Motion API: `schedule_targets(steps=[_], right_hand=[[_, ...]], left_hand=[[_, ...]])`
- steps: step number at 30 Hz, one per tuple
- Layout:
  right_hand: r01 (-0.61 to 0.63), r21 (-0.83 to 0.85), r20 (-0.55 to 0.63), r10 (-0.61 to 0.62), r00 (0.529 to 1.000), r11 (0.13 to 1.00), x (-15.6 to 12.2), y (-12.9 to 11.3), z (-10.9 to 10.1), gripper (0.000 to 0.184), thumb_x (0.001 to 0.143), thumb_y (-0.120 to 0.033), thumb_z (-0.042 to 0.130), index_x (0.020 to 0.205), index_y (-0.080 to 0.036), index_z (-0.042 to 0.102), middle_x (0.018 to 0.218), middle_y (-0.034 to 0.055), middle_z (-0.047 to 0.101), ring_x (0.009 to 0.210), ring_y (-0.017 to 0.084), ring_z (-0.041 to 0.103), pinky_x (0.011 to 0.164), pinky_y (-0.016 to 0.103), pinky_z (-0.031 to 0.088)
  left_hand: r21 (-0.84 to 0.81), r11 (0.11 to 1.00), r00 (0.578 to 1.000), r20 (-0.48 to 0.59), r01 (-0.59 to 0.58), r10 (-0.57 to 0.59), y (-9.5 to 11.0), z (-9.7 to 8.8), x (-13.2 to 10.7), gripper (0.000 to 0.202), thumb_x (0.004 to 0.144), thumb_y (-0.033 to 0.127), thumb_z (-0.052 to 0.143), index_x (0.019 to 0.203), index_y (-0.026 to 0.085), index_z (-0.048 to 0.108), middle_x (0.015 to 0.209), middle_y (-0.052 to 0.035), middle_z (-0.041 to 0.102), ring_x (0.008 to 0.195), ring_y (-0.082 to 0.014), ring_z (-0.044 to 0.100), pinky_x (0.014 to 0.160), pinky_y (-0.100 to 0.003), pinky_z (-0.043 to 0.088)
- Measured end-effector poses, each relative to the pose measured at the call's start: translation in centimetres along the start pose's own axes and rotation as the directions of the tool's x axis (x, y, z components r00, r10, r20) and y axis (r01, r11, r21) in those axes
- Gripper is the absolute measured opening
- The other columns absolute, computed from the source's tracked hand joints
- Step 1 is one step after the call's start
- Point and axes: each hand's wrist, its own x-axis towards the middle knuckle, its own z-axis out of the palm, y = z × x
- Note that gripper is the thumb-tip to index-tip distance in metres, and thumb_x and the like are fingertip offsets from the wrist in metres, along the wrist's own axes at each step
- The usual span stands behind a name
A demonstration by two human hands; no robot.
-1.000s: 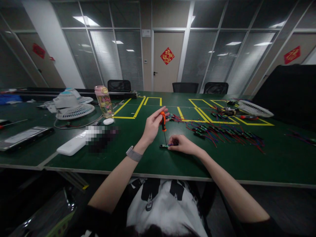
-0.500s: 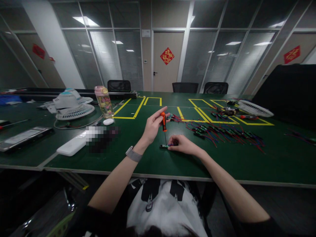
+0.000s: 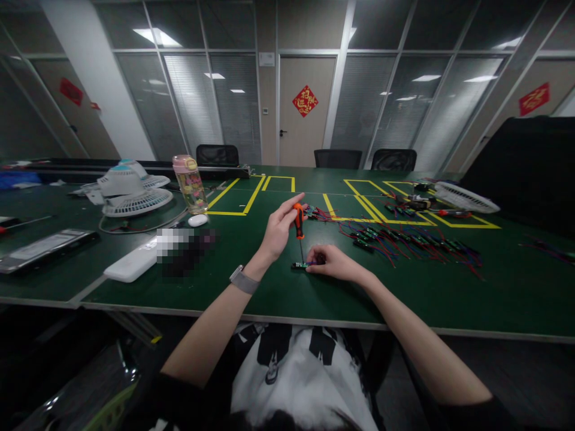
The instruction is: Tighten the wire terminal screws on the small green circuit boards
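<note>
We see two bare hands at work over a green desk (image 3: pixel 265 296). The left hand (image 3: pixel 276 230) has its grip closed lightly around the handle of an orange-and-black screwdriver (image 3: pixel 299 222), with one finger extended past it. We note that the tool stands nearly upright, presumably so that its shaft bears straight down; the tip appears to meet a small circuit board (image 3: pixel 298 266), though what it engages there is too small to tell.

The board lies flat on the desk, near its front edge, directly below the handle. The right hand (image 3: pixel 330 261) has its grip pinched on the board's right end, thumb against fingertips, which we judge steadies it against turning or sliding while leaving the left part accessible. Dark wires seem to run beneath the curled fingers, but we cannot trace them.

To the right, similar wired boards (image 3: pixel 404 236) lie in a loose row, well apart from the working spot, perhaps so that their red and blue leads do not interfere.
</note>
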Motion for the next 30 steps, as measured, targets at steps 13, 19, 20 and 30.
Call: schedule_targets(steps=[13, 19, 20, 30], right_hand=[[-0.005, 0.002, 0.002, 0.005, 1.0, 1.0, 0.01, 0.01, 0.03, 0.016, 0.073, -0.027, 0.072, 0.081, -0.015, 0.065, 0.07, -0.0003, 0.061, 0.064, 0.012, 0.053, 0.06, 0.024, 0.041], [-0.005, -0.009, -0.001, 0.005, 1.0, 1.0, 0.02, 0.08, 0.04, 0.015, 0.073, -0.027, 0.071, 0.08, -0.015, 0.065, 0.071, -0.0004, 0.06, 0.065, 0.013, 0.053, 0.061, 0.024, 0.04], [-0.006, -0.007, 0.0, 0.006, 1.0, 1.0, 0.02, 0.08, 0.04, 0.015, 0.073, -0.027, 0.071, 0.08, -0.015, 0.065, 0.07, -0.0004, 0.06, 0.065, 0.013, 0.053, 0.06, 0.024, 0.04], [-0.013, 0.009, 0.005, 0.013, 1.0, 1.0, -0.01, -0.06, 0.0, 0.016, 0.073, -0.027, 0.071, 0.08, -0.015, 0.065, 0.07, -0.0001, 0.06, 0.065, 0.013, 0.053, 0.06, 0.024, 0.041]], left_hand=[[0.163, 0.984, 0.997, -0.033, -0.066, 0.072, 0.38, 0.07, -0.11, 0.03, 0.092, 0.027, 0.05, 0.118, 0.023, 0.065, 0.124, -0.0077, 0.06, 0.107, -0.0179, 0.061, 0.088, -0.03, 0.051], [0.21, 0.976, 0.997, -0.049, -0.053, 0.064, 0.73, 0.38, -0.34, 0.029, 0.083, 0.027, 0.065, 0.111, 0.02, 0.068, 0.1, -0.0062, 0.067, 0.085, -0.0151, 0.064, 0.076, -0.027, 0.053], [0.259, 0.963, 0.994, -0.057, -0.072, 0.09, 0.82, 0.36, -0.36, 0.027, 0.082, 0.027, 0.067, 0.108, 0.02, 0.07, 0.1, -0.0058, 0.067, 0.086, -0.0147, 0.064, 0.077, -0.026, 0.052], [-0.08, 0.996, 0.999, -0.007, 0.03, -0.031, 0.09, 0.11, -0.07, 0.034, 0.088, 0.028, 0.057, 0.12, 0.02, 0.063, 0.113, -0.0092, 0.068, 0.096, -0.0199, 0.067, 0.084, -0.035, 0.055]])
